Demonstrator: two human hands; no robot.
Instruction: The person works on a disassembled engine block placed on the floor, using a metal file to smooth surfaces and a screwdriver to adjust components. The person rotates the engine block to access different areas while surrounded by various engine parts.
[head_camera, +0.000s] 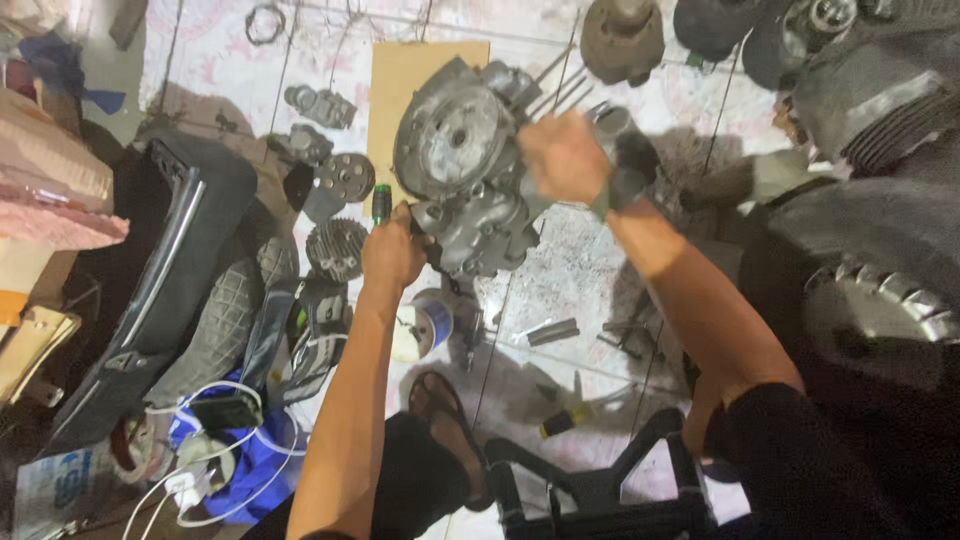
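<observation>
A grey metal engine case (462, 165) with long studs sticking out stands on a tiled floor, partly over a sheet of brown cardboard (405, 75). My left hand (393, 250) grips a tool with a black and green handle (381, 203) against the lower left of the case. My right hand (563, 157) rests on the case's right side, closed around a grey part there; the picture is blurred and I cannot tell which part.
Finned cylinder parts (335, 248) and gears (346, 176) lie to the left, beside a black seat (160, 260). More engine pieces (622, 38) sit at the top. A round tin (422, 322), small tools (552, 332), a sandalled foot (445, 425) and a black stool (600, 495) are near me.
</observation>
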